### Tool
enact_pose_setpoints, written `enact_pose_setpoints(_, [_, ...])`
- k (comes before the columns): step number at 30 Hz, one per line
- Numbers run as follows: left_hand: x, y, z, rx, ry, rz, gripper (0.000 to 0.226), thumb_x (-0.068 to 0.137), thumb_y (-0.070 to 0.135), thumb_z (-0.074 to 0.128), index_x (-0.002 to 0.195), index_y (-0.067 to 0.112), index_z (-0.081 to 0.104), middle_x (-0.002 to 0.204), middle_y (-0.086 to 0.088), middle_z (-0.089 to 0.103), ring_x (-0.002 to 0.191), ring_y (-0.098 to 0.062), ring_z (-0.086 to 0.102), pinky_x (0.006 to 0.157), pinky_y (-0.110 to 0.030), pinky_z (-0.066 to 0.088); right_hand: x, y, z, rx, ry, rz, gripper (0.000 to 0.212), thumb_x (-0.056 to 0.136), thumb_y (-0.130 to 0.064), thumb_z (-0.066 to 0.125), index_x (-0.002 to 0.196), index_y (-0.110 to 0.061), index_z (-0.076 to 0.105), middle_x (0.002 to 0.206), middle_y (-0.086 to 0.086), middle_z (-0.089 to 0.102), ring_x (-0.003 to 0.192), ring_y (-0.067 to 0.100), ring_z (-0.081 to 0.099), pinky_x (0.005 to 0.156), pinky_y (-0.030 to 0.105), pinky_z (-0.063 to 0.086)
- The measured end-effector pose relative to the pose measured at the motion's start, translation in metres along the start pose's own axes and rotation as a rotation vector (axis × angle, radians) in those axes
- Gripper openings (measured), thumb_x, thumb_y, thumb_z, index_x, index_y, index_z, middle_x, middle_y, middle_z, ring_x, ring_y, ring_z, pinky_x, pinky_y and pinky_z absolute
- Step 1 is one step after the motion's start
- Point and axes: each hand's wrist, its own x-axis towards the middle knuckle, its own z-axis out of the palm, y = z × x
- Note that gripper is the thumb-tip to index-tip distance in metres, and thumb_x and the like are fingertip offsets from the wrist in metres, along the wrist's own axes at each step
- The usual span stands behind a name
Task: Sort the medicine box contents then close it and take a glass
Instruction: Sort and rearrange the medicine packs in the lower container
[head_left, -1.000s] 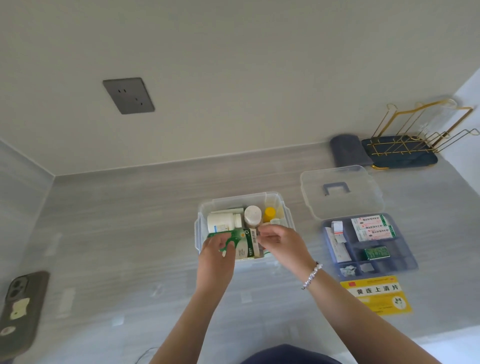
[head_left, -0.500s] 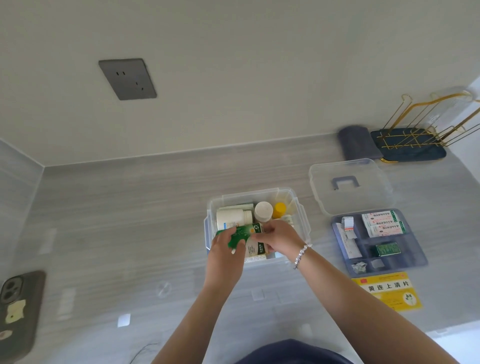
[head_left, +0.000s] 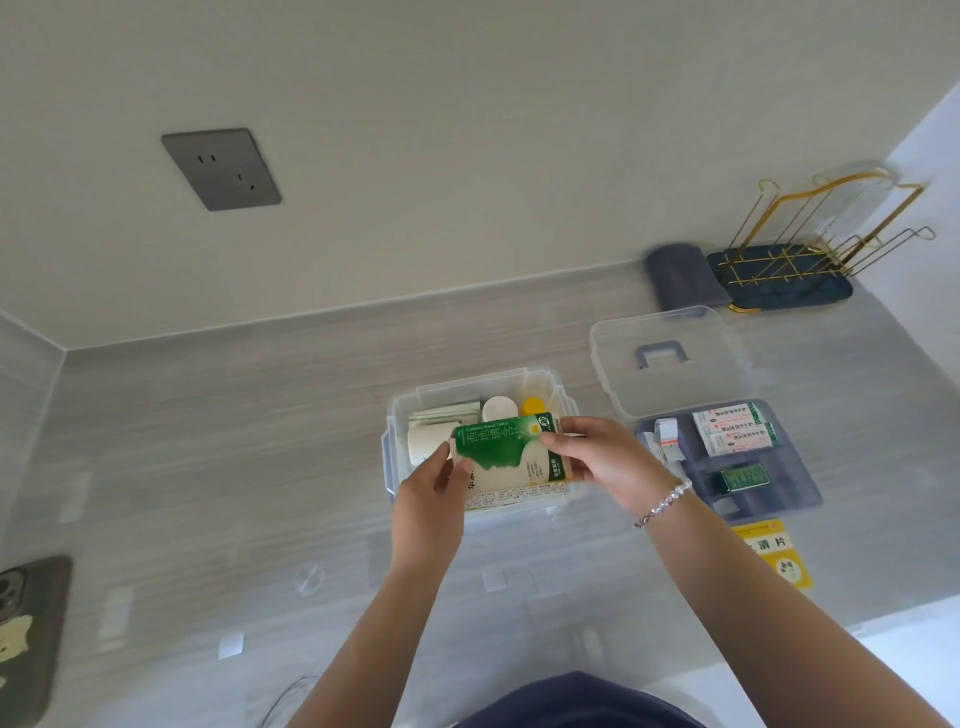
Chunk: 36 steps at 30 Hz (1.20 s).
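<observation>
At the far left edge of the grey desk (head_left: 208, 467) lies a phone (head_left: 26, 639) in a dark case with a pale sticker on it. On the wall above, a grey socket plate (head_left: 221, 169) is set.

In the middle stands the clear medicine box (head_left: 405, 415), open at the top. Inside, along its back, are a folded green-and-white packet (head_left: 444, 415), a white bottle cap (head_left: 500, 409) and a yellow cap (head_left: 533, 406); a white bottle (head_left: 423, 441) lies on its side at the left wall. Both hands hold a green-and-white medicine carton (head_left: 506, 454) over the front of the box — the left hand (head_left: 428, 499) grips its left edge with the thumb on the face, and the right hand (head_left: 608, 457), a beaded bracelet (head_left: 664, 503) at its wrist, pinches the right end between thumb and fingers. The carton and hands hide the front part of the box's inside.

To the right, the clear lid (head_left: 670, 358) with a grey handle rests flat on the desk, touching the grey divided tray (head_left: 795, 493) just in front of it. The tray holds two white-and-green sachet boxes (head_left: 735, 431) in a back compartment, a small white-and-red packet (head_left: 667, 441) at its left, and a small green box (head_left: 743, 478) nearer the front. A yellow medicine box (head_left: 774, 551) lies in front of the tray.

Farther back sit a folded grey cloth (head_left: 680, 275) and a dark drainer tray with a gold wire rack (head_left: 810, 244) — a clear glass (head_left: 857, 192) hangs on it, hard to make out.
</observation>
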Motion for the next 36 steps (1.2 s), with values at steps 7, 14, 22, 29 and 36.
enact_pose_setpoints(7, [-0.02, 0.022, 0.041, -0.002, -0.039, 0.066, 0.022, 0.09, 0.02, 0.051, 0.075, 0.025, 0.065, 0.052, 0.004, 0.035, 0.049, -0.008, 0.027, 0.048, -0.018, 0.023, -0.039, 0.018, -0.032, 0.046, 0.101, -0.052, 0.023, 0.093, -0.027, 0.047, 0.087, -0.022, 0.069, 0.095, 0.017, 0.071, 0.09, 0.031, 0.064, 0.086, 0.044, 0.048])
enact_pose_setpoints(14, [-0.043, 0.037, 0.103, 0.075, -0.114, 0.118, 0.019, 0.092, 0.02, 0.051, 0.077, 0.019, 0.063, 0.05, 0.008, 0.042, 0.043, -0.003, 0.039, 0.041, -0.012, 0.026, -0.065, 0.048, -0.089, -0.075, 0.291, -0.014, 0.041, 0.094, -0.03, 0.042, 0.096, 0.009, 0.054, 0.062, 0.023, 0.048, 0.057, 0.01, 0.041, 0.061, 0.028, 0.03])
enact_pose_setpoints(22, [-0.071, 0.04, 0.187, -0.11, -0.218, -0.015, 0.034, 0.09, 0.017, 0.053, 0.089, 0.049, 0.064, 0.057, 0.015, 0.059, 0.052, -0.002, 0.045, 0.056, -0.016, 0.04, -0.092, 0.098, -0.16, -0.038, 0.348, 0.111, 0.028, 0.095, -0.029, 0.042, 0.079, -0.025, 0.064, 0.086, 0.009, 0.065, 0.072, 0.016, 0.056, 0.06, 0.026, 0.042])
enact_pose_setpoints(29, [-0.088, 0.018, 0.248, -0.062, -0.255, -0.193, 0.037, 0.087, 0.011, 0.056, 0.082, 0.044, 0.069, 0.073, 0.0, 0.067, 0.074, -0.02, 0.06, 0.082, -0.052, 0.053, -0.092, 0.148, -0.197, -0.076, 0.471, 0.112, 0.022, 0.09, -0.019, 0.053, 0.103, -0.014, 0.07, 0.081, 0.01, 0.067, 0.068, 0.018, 0.059, 0.056, 0.024, 0.045])
enact_pose_setpoints(36, [-0.088, -0.007, 0.277, 0.035, -0.185, -0.296, 0.031, 0.087, 0.012, 0.055, 0.116, 0.018, 0.066, 0.086, 0.002, 0.073, 0.08, -0.018, 0.068, 0.063, -0.033, 0.059, -0.072, 0.188, -0.206, -0.243, 0.467, 0.167, 0.022, 0.084, -0.02, 0.058, 0.102, -0.014, 0.069, 0.093, 0.004, 0.071, 0.073, 0.012, 0.059, 0.052, 0.017, 0.041])
